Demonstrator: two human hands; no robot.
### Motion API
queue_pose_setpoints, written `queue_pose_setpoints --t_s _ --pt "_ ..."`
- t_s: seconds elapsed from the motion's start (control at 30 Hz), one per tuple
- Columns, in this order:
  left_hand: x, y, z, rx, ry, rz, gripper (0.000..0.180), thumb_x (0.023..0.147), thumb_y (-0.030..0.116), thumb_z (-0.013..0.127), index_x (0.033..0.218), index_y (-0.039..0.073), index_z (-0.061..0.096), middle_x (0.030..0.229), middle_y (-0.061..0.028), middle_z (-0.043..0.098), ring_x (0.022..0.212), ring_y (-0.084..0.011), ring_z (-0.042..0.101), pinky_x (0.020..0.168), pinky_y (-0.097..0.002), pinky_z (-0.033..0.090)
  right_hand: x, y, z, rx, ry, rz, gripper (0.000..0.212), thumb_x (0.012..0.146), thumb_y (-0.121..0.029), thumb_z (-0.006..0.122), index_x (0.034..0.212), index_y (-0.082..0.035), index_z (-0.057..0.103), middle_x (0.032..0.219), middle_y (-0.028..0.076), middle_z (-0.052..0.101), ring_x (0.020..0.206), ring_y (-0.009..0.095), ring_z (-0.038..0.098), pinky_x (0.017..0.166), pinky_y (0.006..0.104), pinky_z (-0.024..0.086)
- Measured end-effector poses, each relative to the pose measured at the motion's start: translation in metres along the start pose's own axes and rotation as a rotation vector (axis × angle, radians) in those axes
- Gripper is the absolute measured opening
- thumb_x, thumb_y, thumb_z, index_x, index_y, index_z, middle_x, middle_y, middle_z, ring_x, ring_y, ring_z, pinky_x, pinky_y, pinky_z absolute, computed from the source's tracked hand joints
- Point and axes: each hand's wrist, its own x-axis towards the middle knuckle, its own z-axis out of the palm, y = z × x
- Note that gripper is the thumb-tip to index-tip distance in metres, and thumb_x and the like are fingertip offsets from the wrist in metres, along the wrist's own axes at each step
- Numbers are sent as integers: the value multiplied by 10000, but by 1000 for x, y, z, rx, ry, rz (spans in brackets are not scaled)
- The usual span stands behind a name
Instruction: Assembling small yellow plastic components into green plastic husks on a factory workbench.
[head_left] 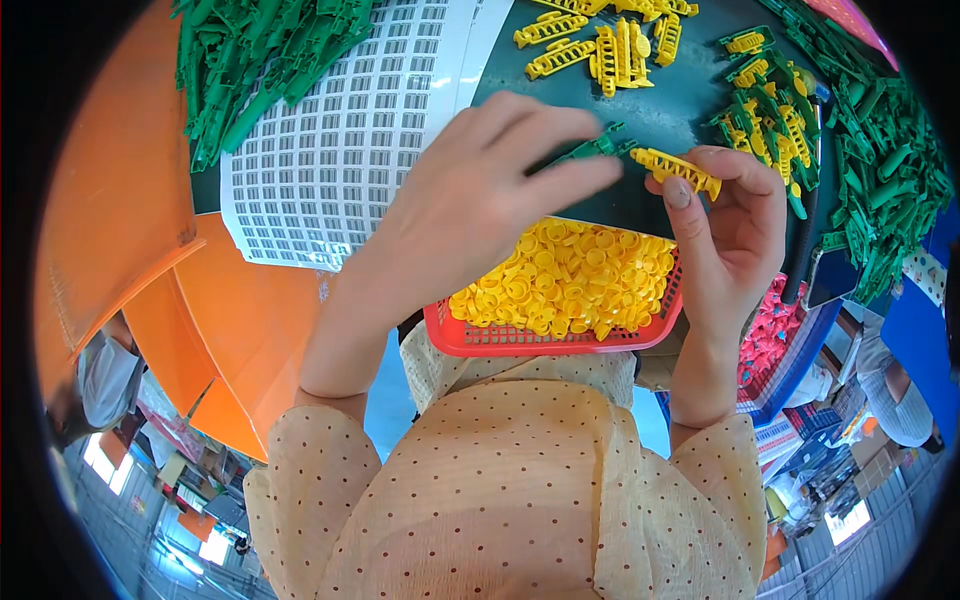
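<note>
My right hand pinches a yellow slotted plastic piece between thumb and fingers, above the dark green tabletop. Opposite it, my left hand is smeared by motion, its thumb and forefinger pointing at the yellow piece. A small green plastic part shows between those two fingertips, close to the yellow piece's left end; whether the fingers grip it I cannot tell. Right below both hands is a red basket filled with small round yellow caps.
Long green plastic parts are heaped at the far left on a printed white sheet. Loose yellow pieces lie at the back. Joined yellow-and-green pieces and another green heap are on the right. Pink parts sit lower right.
</note>
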Motion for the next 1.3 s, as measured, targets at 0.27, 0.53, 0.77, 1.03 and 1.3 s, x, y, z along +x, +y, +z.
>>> queue_pose_setpoints --t_s 0.27,0.53,0.77,1.03,1.3 --pt "17 -6 -4 122 -205 160 292 762 28 710 1050 77 708 1098 -52 611 963 -244 600 748 -330 518 -5 -7 -5 190 12 65 227 930 -7 685 1145 -5 613 1159 91 616 977 140 635 807 281 573" --pt "13 10 9 -23 56 -117 277 803 52 770 1075 80 722 969 -40 609 709 -152 594 594 -287 473 -2 -6 3 413 62 140 232 894 76 691 1097 11 598 1100 74 600 950 116 611 852 232 524" --pt "8 17 15 -472 116 -160 268 850 22 748 1115 35 710 1078 -65 650 770 -106 598 628 -224 473 0 -12 19 438 -25 139 279 908 28 689 1175 24 609 1111 68 597 1021 135 593 922 266 479" --pt "4 19 24 -1080 136 -313 312 910 36 718 1173 7 554 1025 -50 651 864 -116 637 804 -263 541 -2 -8 25 712 -109 72 252 913 -26 697 1155 7 637 1186 100 578 1104 161 564 985 307 442" --pt "3 -8 -5 -693 -41 -126 277 837 -39 749 1083 -5 624 1090 -125 653 1020 -161 624 871 -270 525 5 -20 10 94 -154 -64 287 791 8 784 1056 -6 676 1090 123 679 1019 215 649 892 321 494"
